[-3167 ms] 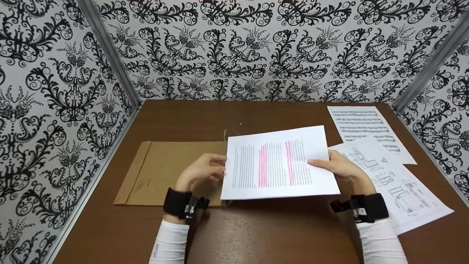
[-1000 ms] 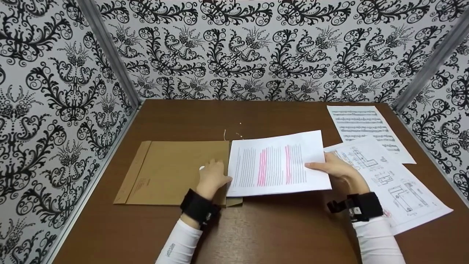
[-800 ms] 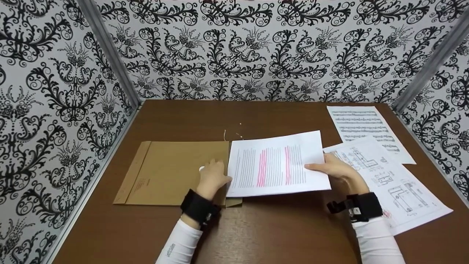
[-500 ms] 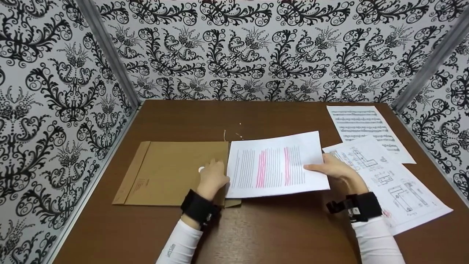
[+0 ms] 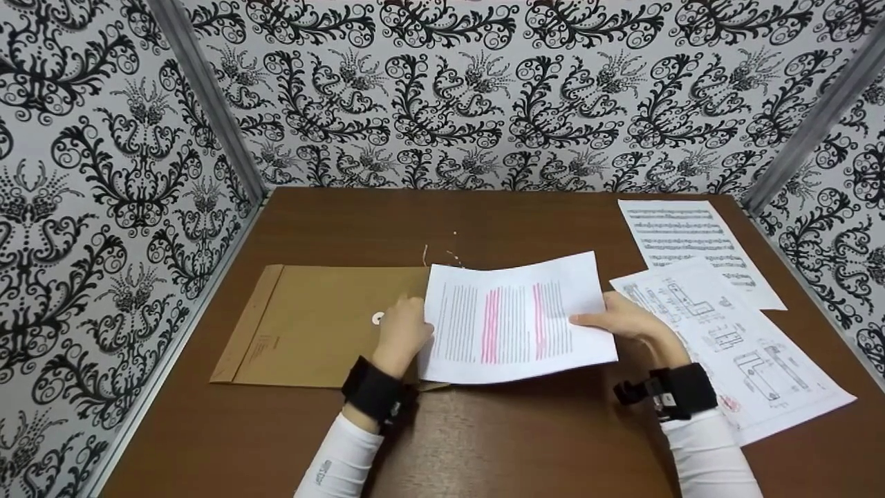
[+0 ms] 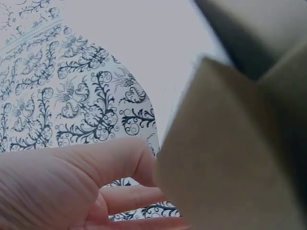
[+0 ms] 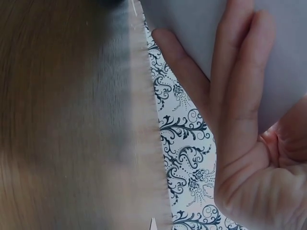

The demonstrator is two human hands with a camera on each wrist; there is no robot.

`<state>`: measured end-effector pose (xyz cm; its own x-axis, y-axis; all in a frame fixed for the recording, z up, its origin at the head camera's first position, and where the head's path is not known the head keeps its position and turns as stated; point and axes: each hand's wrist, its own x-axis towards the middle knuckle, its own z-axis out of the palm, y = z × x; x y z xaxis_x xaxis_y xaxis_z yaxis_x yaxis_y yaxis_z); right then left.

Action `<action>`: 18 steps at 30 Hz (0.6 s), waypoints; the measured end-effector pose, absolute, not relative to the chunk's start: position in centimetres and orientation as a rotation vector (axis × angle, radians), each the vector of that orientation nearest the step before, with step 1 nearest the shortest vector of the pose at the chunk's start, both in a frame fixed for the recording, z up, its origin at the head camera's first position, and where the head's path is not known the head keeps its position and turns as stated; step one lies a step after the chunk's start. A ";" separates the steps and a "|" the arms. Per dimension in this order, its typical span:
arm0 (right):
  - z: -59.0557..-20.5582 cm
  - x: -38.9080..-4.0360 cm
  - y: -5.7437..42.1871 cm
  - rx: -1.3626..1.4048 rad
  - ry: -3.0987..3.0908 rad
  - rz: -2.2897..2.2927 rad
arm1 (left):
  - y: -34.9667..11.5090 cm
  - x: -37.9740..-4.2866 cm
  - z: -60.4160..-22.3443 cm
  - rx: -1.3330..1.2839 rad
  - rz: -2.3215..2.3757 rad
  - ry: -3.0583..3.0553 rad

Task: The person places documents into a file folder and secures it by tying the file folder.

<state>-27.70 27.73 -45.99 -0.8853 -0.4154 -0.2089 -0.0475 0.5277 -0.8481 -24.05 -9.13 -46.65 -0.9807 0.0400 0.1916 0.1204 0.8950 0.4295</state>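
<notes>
A brown paper envelope [image 5: 318, 311] lies flat at the left of the table, its open end facing right. My left hand [image 5: 404, 330] grips it by that end; in the left wrist view its thumb and fingers meet the envelope's brown edge [image 6: 225, 153]. White paper with printed lines and pink highlighting [image 5: 515, 321] is held out by my right hand [image 5: 632, 321], thumb on top. Seen from the right wrist, the fingers [image 7: 240, 81] stretch beneath the paper [image 7: 288, 62]. The paper's left edge is at the envelope's mouth; how far inside it reaches, I cannot tell.
On the right, a sheet with technical drawings [image 5: 733, 353] overlaps a sheet of music [image 5: 681, 228]. A white round button [image 5: 378, 318] sits on the envelope, and a thin string [image 5: 426, 253] sticks out behind it. Patterned walls [image 5: 449, 97] enclose the brown table [image 5: 525, 443].
My left hand has gone from beside the paper to the envelope's open end. The paper, in my right hand, has moved a little left and toward me, and now bends slightly.
</notes>
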 end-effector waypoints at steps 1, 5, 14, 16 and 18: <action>-46.0 -27.7 27.7 -0.380 2.381 -1.307 | -9.2 -24.0 -46.5 -0.124 -0.673 -2.877; -46.0 -27.6 27.6 -0.380 2.388 -1.308 | -9.2 -23.7 -46.1 -0.116 -0.666 -2.874; -45.7 -27.4 27.5 -0.384 2.411 -1.292 | -9.0 -23.5 -45.6 -0.102 -0.609 -2.843; -45.6 -27.4 27.5 -0.392 2.413 -1.287 | -9.0 -23.5 -45.6 -0.105 -0.599 -2.833; -45.4 -27.3 27.6 -0.410 2.411 -1.279 | -9.0 -23.5 -45.6 -0.101 -0.596 -2.831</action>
